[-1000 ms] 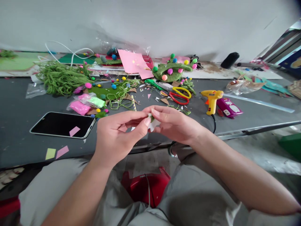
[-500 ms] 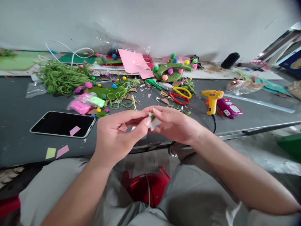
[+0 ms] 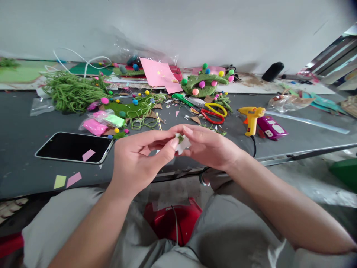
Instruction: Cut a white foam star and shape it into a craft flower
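Note:
Just in front of the table edge, my left hand (image 3: 142, 154) and my right hand (image 3: 210, 147) meet fingertip to fingertip. Between them is a small white piece with pointed edges (image 3: 182, 146), maybe paper, with a bit of green material (image 3: 180, 138) on it. My left thumb presses on its left side. The right fingers curl behind the piece, and the right thumb lies along its top edge. Fingers hide part of it. Beyond my hands lie red-and-yellow-handled scissors (image 3: 213, 113) and a striped paper stick (image 3: 158, 121).
A phone (image 3: 74, 147) with a pink paper scrap lies on the left. Behind it are green yarn (image 3: 75, 91) and bags of pink clay (image 3: 95, 127). A yellow glue gun (image 3: 251, 119) stands at right beside a purple box (image 3: 272, 127). A pompom-covered green wreath (image 3: 200, 87) sits behind.
My right thumb has shifted slightly up and right, so more of the white piece and its green bit shows. My left hand has hardly moved.

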A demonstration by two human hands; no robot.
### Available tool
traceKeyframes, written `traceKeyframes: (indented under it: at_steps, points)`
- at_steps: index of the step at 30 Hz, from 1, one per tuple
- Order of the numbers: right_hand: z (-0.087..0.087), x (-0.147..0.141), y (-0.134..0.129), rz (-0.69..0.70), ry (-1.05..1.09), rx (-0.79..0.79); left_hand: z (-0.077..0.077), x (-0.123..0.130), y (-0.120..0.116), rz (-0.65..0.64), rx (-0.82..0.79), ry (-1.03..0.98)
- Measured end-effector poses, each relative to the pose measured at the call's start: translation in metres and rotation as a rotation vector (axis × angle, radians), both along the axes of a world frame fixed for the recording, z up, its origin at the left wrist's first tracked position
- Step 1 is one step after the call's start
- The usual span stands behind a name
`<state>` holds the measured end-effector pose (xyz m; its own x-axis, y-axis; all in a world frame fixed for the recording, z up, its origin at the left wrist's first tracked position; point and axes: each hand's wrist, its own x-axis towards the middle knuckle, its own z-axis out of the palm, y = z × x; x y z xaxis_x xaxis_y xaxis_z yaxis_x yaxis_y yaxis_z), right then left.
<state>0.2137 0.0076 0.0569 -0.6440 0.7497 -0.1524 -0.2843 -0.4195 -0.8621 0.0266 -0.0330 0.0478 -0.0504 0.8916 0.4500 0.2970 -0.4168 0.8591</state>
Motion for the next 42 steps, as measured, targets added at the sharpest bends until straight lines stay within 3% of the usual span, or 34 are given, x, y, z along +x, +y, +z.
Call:
traceKeyframes:
  at_steps: [3,10,16,24,36,42]
  points:
    - [0.001,0.002,0.003,-0.064,0.016,0.011,-0.001,-0.002,0.000,-0.002,0.003,-0.005]
    - [0.002,0.020,0.020,-0.397,-0.122,0.090,0.000,-0.012,0.007,0.110,0.016,-0.046]
    - [0.002,0.030,0.030,-0.438,-0.103,0.113,0.004,-0.016,0.012,0.138,-0.004,-0.063]
    - [-0.008,0.040,0.039,-0.485,-0.283,0.160,-0.005,-0.020,0.015,0.078,-0.054,-0.004]
    - [-0.020,0.060,0.051,-0.599,-0.373,0.323,-0.002,-0.022,0.015,0.023,-0.099,-0.052]
    - [-0.020,0.053,0.043,-0.538,-0.676,0.589,-0.006,-0.025,0.021,-0.131,-0.199,-0.126]
